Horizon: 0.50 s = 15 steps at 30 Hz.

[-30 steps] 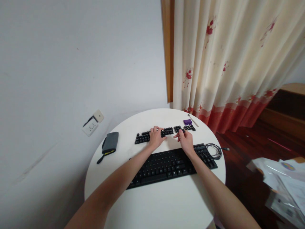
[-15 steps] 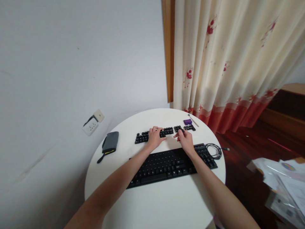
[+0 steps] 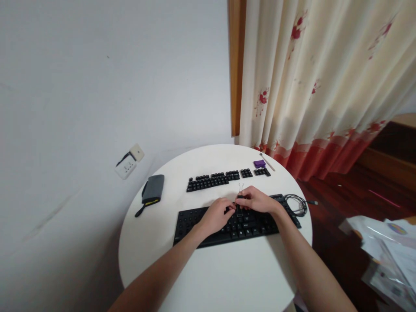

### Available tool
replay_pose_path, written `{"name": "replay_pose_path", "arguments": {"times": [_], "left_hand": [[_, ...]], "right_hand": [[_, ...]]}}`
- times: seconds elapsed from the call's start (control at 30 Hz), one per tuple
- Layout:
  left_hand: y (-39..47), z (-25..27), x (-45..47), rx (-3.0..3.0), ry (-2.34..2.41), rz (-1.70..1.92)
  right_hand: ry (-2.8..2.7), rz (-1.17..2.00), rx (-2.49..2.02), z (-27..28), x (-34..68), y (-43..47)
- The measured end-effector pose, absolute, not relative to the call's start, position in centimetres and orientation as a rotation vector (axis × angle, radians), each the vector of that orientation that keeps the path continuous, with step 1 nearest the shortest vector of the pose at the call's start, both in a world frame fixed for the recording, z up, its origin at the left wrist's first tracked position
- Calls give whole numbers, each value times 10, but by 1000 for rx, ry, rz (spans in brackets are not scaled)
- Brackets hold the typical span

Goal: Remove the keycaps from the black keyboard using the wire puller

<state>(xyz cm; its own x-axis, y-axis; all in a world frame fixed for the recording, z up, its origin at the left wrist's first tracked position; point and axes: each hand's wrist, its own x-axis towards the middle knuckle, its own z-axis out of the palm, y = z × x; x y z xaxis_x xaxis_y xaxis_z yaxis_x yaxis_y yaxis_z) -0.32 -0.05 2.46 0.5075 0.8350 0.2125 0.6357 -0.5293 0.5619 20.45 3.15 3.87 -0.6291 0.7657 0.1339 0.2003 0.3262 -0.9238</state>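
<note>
My right hand (image 3: pixel 255 199) grips a keycap puller (image 3: pixel 241 197), a small black piece with silver wire prongs showing above and below the fingers. Close beside it, my left hand (image 3: pixel 218 215) has thumb and fingertips pinched together over the keyboard; whatever is between them is too small to make out. Under both hands lies a black keyboard (image 3: pixel 203 240), partly covered by the hands and wrists. Behind it, loose black keycaps (image 3: pixel 208 181) stand in grouped rows on the white round table (image 3: pixel 208 273).
A grey pouch (image 3: pixel 152 189) with a strap lies at the left. The coiled cable (image 3: pixel 300 208) sits at the right edge, its plug overhanging. At the back right are a purple cloth (image 3: pixel 259 164) and a thin brush (image 3: pixel 268 162). A wall and curtain (image 3: pixel 276 86) stand behind.
Both hands have come back from the keycap rows to above the keyboard. The puller, which lay on the keycaps at the right, is now in my right hand.
</note>
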Motion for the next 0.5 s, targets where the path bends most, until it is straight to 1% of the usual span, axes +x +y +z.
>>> {"name": "replay_pose_path", "arguments": {"times": [0.23,0.5], "left_hand": [[-8,16,6,2353,1159,666],[-9,12,4,2319,1133,654]], "right_hand": [[-2068,1447,-835,38,206,31],[-2237,1522,-774,40,208,26]]}}
